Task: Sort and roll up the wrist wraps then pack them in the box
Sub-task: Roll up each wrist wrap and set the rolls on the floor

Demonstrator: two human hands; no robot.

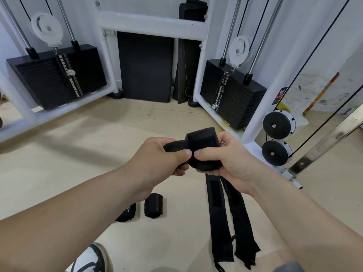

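Far to the left of my left hand (157,160) stands one black weight stack (49,79), and below my left forearm, close to me, the toe of one black-and-white shoe (92,260) shows on the pale floor (98,154). Just below my left wrist two finished rolls lie on the floor side by side. The left roll (126,213) is half hidden under my forearm, while the right roll (155,206) sits in the open with white lettering along it, too small to read. My left hand is closed on the loose tail of one black wrist wrap (202,146), thumb on top and fingers curled beneath. The wrap is held up in the air between both hands. Its thick rolled part is toward my right hand (229,163), which grips it with the thumb pressed on the near face and the fingers wrapped round the back. My two thumb tips nearly meet. Below my right hand two unrolled wraps lie flat on the floor, running toward me next to each other. The left strip (215,213) bears a yellow word at its far end and a long dark patch; the right strip (239,222) is partly covered by my right wrist. Beyond my right hand and to its right stands a second weight stack (233,95). Further right are two black discs, the upper disc (278,124) directly above the lower disc (276,153).
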